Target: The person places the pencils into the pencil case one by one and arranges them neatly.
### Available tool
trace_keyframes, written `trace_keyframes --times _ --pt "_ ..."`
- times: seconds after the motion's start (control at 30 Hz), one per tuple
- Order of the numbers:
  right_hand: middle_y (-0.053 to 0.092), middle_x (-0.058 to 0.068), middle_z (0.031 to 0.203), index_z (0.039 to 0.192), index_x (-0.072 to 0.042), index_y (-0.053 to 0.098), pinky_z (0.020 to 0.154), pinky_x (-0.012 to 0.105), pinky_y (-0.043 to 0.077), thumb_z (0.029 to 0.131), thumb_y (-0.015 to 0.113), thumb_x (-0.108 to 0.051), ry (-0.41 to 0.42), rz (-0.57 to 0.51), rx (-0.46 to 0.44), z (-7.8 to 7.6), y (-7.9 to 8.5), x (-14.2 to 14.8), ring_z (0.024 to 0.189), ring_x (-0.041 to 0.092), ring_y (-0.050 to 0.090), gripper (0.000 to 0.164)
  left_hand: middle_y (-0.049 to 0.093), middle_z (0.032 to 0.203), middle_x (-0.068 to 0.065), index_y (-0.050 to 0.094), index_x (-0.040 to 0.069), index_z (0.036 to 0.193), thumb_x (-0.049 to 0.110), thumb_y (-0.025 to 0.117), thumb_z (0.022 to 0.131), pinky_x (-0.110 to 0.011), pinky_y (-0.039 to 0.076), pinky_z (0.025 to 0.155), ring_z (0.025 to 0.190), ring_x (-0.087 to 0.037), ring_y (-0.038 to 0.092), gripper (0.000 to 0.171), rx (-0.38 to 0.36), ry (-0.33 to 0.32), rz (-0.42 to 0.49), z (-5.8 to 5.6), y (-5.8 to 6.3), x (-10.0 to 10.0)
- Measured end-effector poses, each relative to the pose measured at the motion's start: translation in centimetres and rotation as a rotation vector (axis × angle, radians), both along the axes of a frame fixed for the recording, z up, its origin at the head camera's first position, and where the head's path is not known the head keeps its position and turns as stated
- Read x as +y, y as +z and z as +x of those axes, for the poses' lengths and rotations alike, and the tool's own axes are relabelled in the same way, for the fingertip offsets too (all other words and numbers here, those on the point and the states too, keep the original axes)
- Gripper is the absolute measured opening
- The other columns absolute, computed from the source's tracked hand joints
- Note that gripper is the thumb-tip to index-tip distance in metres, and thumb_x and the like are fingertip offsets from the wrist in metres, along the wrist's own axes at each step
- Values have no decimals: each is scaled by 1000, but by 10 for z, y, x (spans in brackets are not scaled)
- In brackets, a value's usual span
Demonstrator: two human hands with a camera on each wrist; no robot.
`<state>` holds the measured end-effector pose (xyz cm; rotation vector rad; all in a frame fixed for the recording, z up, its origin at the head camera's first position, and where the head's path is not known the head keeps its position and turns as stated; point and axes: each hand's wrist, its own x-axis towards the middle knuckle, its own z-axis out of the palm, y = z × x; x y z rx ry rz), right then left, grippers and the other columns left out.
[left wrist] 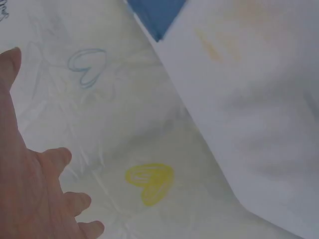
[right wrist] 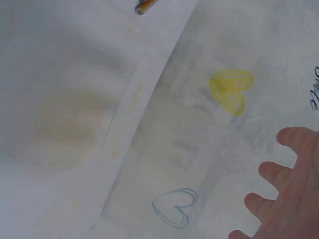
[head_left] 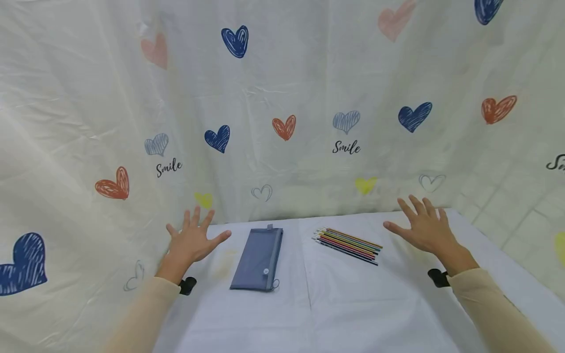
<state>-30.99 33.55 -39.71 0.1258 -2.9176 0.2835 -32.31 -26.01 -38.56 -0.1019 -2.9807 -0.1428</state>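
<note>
Head view: left hand point(head_left: 187, 246) is far left, fingers spread apart, holding nothing. The right hand point(head_left: 430, 233) is far right, fingers spread too, empty. A blue pouch point(head_left: 256, 260) lies flat on the white table point(head_left: 287, 326), nearer the left hand, zip side to the right; can't tell if the zip is fully drawn. The coloured pencils point(head_left: 347, 245) lie bunched right of it, apart from it, nearer the right hand. Progress, my read: nothing done. Both items untouched, pencils outside the pouch, all handling left. Heart-print backdrop point(head_left: 304, 88) hangs just beyond the far edge, likely limits reach there; nothing seen lying over either item.

Left wrist view: fingers apart, no contact with the pouch, only its corner shows. Yellow heart point(left wrist: 152, 181) printed on the backdrop.

Right wrist view: fingers apart, nothing gripped; one pencil end just visible. Yellowish stain point(right wrist: 70, 132) on the table.
</note>
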Motion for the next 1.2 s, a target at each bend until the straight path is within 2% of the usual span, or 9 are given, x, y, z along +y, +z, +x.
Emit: trace_keyframes --times 0.27,0.37,0.53,0.67,0.8,0.9,1.07,1.2 --pt "22 30 164 160 -5 27 111 80 13 94 53 -69 68 -34 72 24 -1 -34 147 58 19 96 14 171 -22 25 23 164 85 41 88 -86 2 110 157 -49 7 100 99 -66 53 21 -15 25" --pt "30 30 159 157 -4 34 108 79 23 95 60 -60 114 -82 89 29 -1 -49 141 59 29 87 27 168 -20 32 21 161 75 50 92 -82 8 113 156 -44 20 90 154 -101 115 24 -20 39" --pt "41 27 153 153 -6 42 104 74 37 97 65 -47 215 -243 50 25 -5 -76 136 53 41 73 58 148 -12 54 17 147 47 67 95 -69 30 113 139 -34 52 62 295 -166 340 20 -34 62" --pt "51 20 146 150 -9 48 103 65 45 99 65 -40 301 -384 18 15 -13 -95 131 45 52 62 67 135 -8 64 15 136 32 71 94 -58 45 107 128 -32 61 46 347 -188 572 12 -49 79" --pt "58 17 138 148 -8 51 101 58 50 100 65 -31 351 -503 7 4 -24 -108 123 42 60 55 68 130 -9 67 13 131 26 72 93 -54 49 102 123 -34 61 40 331 -182 745 3 -65 90" --pt "62 18 133 146 -7 52 98 55 53 100 66 -24 365 -555 7 -2 -34 -113 118 39 64 51 67 131 -11 68 13 130 25 73 93 -56 47 104 125 -38 59 40 294 -168 797 -1 -77 94" --pt "64 21 129 144 -6 55 95 53 54 98 67 -15 373 -572 -9 -8 -50 -114 112 35 67 48 61 140 -16 67 12 133 30 74 92 -61 41 110 134 -42 53 45 185 -147 768 -1 -91 96" --pt "65 24 129 143 -5 56 93 52 55 98 66 -14 350 -551 -46 -9 -55 -113 112 36 67 47 53 149 -19 64 15 138 37 74 91 -65 38 111 140 -46 46 52 94 -140 748 0 -97 95"
